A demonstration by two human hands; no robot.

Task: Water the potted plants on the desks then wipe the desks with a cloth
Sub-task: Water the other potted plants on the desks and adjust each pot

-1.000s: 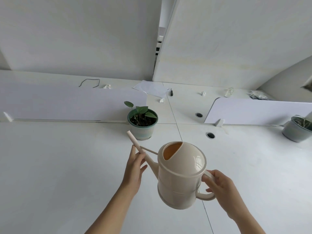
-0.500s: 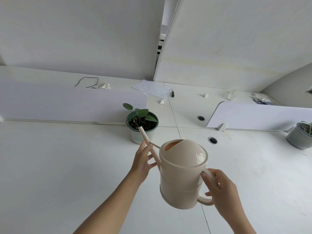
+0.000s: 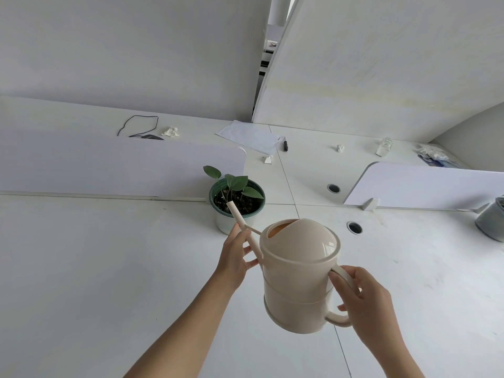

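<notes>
Left hand [image 3: 236, 257] first: fingers curled round the thin spout of the cream watering can [image 3: 300, 274], pinching it partway along. Spout tip sits over the dark soil of the green-rimmed potted plant [image 3: 237, 199], which stands at the far edge of the near tabletop [image 3: 81, 268], right against the low white divider [image 3: 122, 165]. The can is up off the tabletop, tipped toward the plant. Over to the right hand [image 3: 365, 298]: wrapped round the can's looped handle, a firm grip. At the far right edge, a second pot [image 3: 492, 221], grey, only partly in view.

Back row past the divider, left to right: a black cable [image 3: 139, 125], a crumpled tissue [image 3: 170, 131], a white sheet of paper [image 3: 251, 137], a dark pen [image 3: 285, 145], a small clear bottle [image 3: 384, 145] with a label too small to read.
</notes>
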